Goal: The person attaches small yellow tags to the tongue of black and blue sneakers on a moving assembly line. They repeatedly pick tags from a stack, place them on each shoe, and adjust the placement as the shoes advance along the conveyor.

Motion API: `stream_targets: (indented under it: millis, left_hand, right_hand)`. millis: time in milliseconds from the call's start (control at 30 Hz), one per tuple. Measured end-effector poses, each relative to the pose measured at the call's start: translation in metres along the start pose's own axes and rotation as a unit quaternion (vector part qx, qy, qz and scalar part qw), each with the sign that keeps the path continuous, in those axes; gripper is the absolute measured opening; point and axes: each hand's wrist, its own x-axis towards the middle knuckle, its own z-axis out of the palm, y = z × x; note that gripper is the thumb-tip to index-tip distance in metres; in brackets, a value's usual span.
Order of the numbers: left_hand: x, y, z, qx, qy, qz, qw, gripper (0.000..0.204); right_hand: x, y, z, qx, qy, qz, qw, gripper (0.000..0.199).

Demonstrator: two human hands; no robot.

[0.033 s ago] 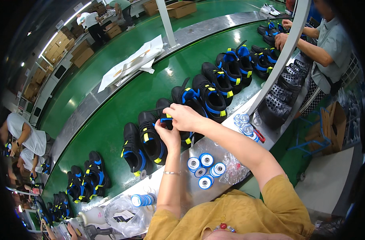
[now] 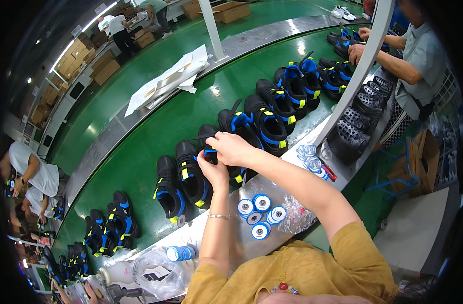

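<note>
Both hands meet at a black sports shoe [image 2: 208, 130] with blue lining, in the middle of the row on the green belt. My left hand [image 2: 215, 171] pinches the blue-edged upper of this shoe near its opening. From the right, my right hand [image 2: 232, 149] grips the same upper with fingers closed, close to my left fingertips. My fingers hide much of the shoe, and exactly which part each one pinches is unclear. Just left stands a pair of matching shoes [image 2: 191, 175] with yellow tabs. More such shoes [image 2: 264, 124] stand to the right.
Blue-and-white round discs [image 2: 262, 202] lie on the metal ledge before me, beside crumpled clear plastic [image 2: 296, 215]. More discs [image 2: 308, 154] and a red-handled tool [image 2: 328, 171] lie right. A white post [image 2: 353, 81] rises near a co-worker [image 2: 419, 55]. White sheets [image 2: 165, 81] rest beyond the belt.
</note>
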Motion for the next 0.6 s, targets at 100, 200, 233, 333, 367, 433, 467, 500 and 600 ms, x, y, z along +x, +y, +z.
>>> stream_targets:
  millis: [100, 200, 233, 333, 367, 433, 467, 500, 600]
  left_hand:
    - [-0.001, 0.003, 0.003, -0.004, 0.007, 0.040, 0.999, 0.042]
    - [-0.001, -0.004, -0.005, 0.028, -0.017, 0.093, 0.995, 0.036]
    - [-0.001, -0.009, -0.009, -0.026, -0.023, 0.060, 0.998, 0.035]
    - [-0.005, -0.020, -0.020, -0.046, -0.053, 0.027, 0.997, 0.036]
    - [-0.009, -0.022, -0.018, -0.008, -0.061, 0.053, 0.997, 0.038]
    - [-0.012, -0.025, -0.019, 0.062, -0.092, 0.075, 0.991, 0.049]
    - [-0.015, -0.025, -0.017, 0.047, -0.110, 0.060, 0.991, 0.052]
    - [-0.020, -0.024, -0.014, 0.033, -0.126, 0.045, 0.990, 0.055]
    - [-0.025, -0.022, -0.009, -0.007, -0.178, 0.031, 0.984, 0.064]
  right_hand:
    - [0.007, -0.004, 0.005, -0.081, -0.043, 0.012, 0.996, 0.026]
    - [0.002, 0.012, 0.014, -0.106, -0.022, -0.032, 0.994, 0.023]
    - [-0.004, 0.021, 0.015, -0.110, -0.013, -0.072, 0.991, 0.020]
    - [-0.019, 0.031, 0.013, -0.137, 0.007, -0.159, 0.978, 0.010]
    - [-0.023, 0.029, 0.012, -0.175, 0.007, -0.175, 0.969, 0.010]
    - [-0.030, 0.019, 0.018, -0.271, -0.006, -0.204, 0.941, 0.014]
    - [-0.037, 0.012, 0.021, -0.310, -0.003, -0.201, 0.929, 0.017]
    - [-0.041, 0.009, 0.024, -0.318, 0.026, -0.212, 0.924, 0.019]
    - [-0.055, 0.008, 0.016, -0.338, 0.044, -0.210, 0.916, 0.030]
